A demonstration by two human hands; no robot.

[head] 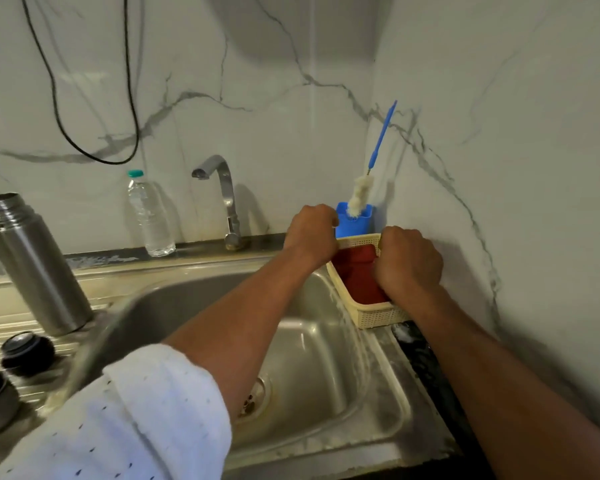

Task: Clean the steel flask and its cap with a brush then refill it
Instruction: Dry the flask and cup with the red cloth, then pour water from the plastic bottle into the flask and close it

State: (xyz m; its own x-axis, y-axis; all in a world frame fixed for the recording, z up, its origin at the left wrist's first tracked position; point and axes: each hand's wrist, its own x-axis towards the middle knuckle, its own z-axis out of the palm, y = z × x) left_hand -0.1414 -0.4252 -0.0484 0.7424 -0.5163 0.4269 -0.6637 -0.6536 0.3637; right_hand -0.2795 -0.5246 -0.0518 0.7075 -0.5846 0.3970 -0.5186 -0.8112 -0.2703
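Marble-tiled sink (326, 358) corner, flask (32, 261) upright at nine o'clock, well apart from both hands. Left hand (312, 233) curled by blue holder (354, 221) with brush (361, 192); right hand (409, 261) fingers curled over basket (371, 317) rim at two o'clock.

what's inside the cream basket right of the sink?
A red cloth-like item fills the cream basket. Both hands, left hand and right hand, cover its upper part; anything beneath the red is hidden.

Both arms reach forward, left hand (311, 230) and right hand (411, 261) fisted (knuckles up).
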